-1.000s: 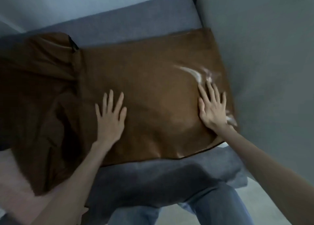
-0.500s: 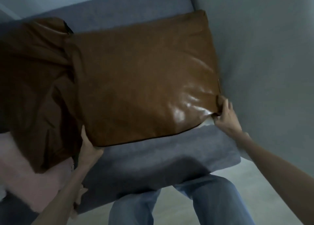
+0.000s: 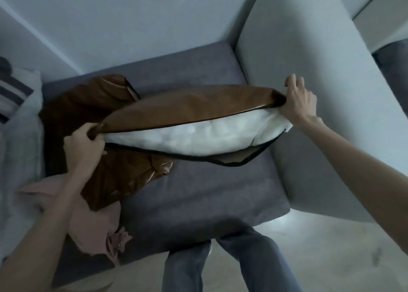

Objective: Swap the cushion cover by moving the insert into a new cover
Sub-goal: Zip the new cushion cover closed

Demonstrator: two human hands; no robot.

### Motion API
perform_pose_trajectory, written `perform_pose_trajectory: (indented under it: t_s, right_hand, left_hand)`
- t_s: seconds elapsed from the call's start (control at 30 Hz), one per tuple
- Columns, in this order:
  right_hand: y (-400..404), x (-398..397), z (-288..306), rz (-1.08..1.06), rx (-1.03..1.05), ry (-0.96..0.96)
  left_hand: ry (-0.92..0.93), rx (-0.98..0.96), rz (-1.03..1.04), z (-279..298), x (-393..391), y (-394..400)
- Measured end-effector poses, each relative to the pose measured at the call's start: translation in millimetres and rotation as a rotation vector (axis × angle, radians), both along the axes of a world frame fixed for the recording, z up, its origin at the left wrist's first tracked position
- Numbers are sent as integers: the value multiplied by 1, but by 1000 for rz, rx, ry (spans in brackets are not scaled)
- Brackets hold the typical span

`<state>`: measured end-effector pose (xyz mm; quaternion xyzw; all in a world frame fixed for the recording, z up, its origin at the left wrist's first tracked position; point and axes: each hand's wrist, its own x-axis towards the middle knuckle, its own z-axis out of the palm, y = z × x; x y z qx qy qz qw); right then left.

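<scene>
Brown leatherette cushion cover (image 3: 187, 106), white insert (image 3: 198, 135) showing at open zip, held above sofa seat (image 3: 209, 185), left hand (image 3: 85, 143) and right hand (image 3: 297, 103) each gripping an end corner, probably to seat the insert.

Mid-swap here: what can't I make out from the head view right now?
- Insert: only a white strip shows through the open zip; the brown cover hides the rest.
- Left hand fingertips: curled under the cover's corner.
- Second brown cover on the sofa: crumpled, partly behind the held cushion; its zip is unseen.
- Striped cushion: cut off by the left edge.
</scene>
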<state>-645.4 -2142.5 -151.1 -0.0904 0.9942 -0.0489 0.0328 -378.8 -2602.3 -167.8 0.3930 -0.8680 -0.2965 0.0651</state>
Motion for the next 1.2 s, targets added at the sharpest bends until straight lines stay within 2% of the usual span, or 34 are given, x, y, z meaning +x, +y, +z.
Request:
perform_pose_trajectory:
  t_s: [0.07,0.2,0.3,0.37,0.43,0.5,0.57,0.63,0.7,0.83,0.97,1.07,1.13,1.2]
  right_hand:
    - [8,3,25,-58,16,0]
    - [4,18,61,-101,27,-104]
    - [14,27,77,-127,-46,-60]
    - [21,33,89,-141,36,-161]
    - [27,38,102,-177,23,-218]
    - [29,42,115,-183,-57,-128]
    - [35,51,129,-145,-30,-156]
    - [47,63,134,-180,-24,-271]
    - [57,71,134,-228,-79,-255]
    - [67,91,121,-258,-52,-460]
    - [74,106,99,-374,-102,-535]
    - [79,134,79,-416,-57,-696]
    - [81,148,68,-459,-83,-731]
    - [81,156,62,-526,-147,-741]
  left_hand:
    - [-37,-38,-13,30,5,-14]
    - [-234,34,-36,66,25,-18]
    - [-181,47,-54,78,52,-18]
    - [-246,10,-102,91,64,-16]
    - [-273,-29,-164,100,70,-13]
    - [-233,1,-142,110,75,-14]
    - [-327,20,-162,122,76,-18]
    - [-389,15,-276,131,79,-16]
    - [-370,56,-252,142,79,-13]
    - [-478,-2,-293,135,93,-1]
    - [-440,149,-146,109,110,11]
    - [-479,177,-107,82,130,36]
    - [-501,268,-13,67,140,47]
    - [-482,245,36,61,143,61]
